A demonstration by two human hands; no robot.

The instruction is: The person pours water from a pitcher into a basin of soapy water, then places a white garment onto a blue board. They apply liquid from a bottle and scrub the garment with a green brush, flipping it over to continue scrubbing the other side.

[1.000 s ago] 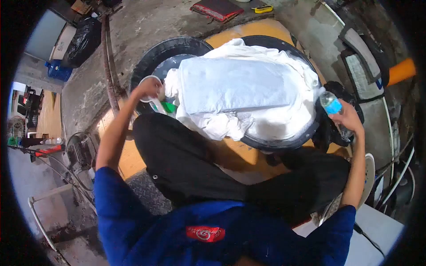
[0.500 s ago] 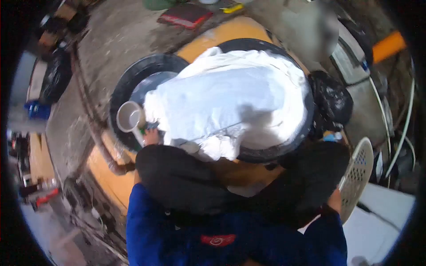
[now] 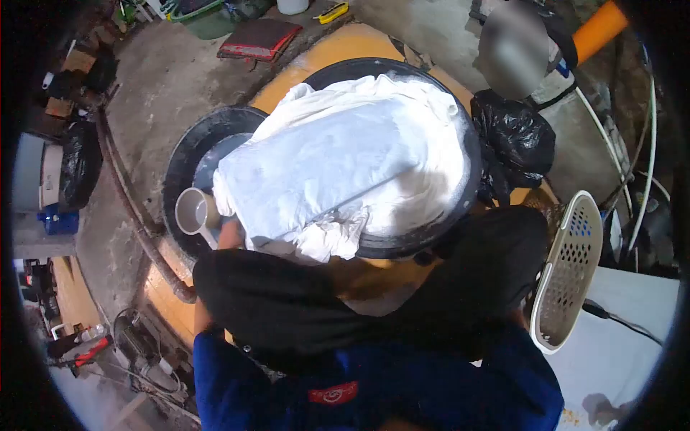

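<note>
My left hand (image 3: 230, 235) shows just beyond my left knee, beside the dipper's handle and the near-left edge of the white cloth; its fingers are largely hidden. The pale dipper (image 3: 191, 212) rests in the smaller black basin (image 3: 177, 169), which holds cloudy water. White cloth (image 3: 431, 169) is heaped in the larger black tub (image 3: 471, 165), with a flat stretch of bluish-white fabric (image 3: 316, 161) lying over something board-like. My right hand is out of sight; only a bit of that forearm shows beside my right thigh, close to the perforated basket.
A cream perforated basket (image 3: 571, 269) stands at my right. Black plastic bags (image 3: 514, 136) lie beyond the tub, near a person with a blurred head (image 3: 513, 50). A pipe (image 3: 136, 215) runs along the left. A dark red mat (image 3: 259, 39) lies at the back.
The view has shifted, with the tubs now further left and the basket more visible. My left hand has drawn lower behind the knee, its fingers less visible. The dipper stays in the basin.
</note>
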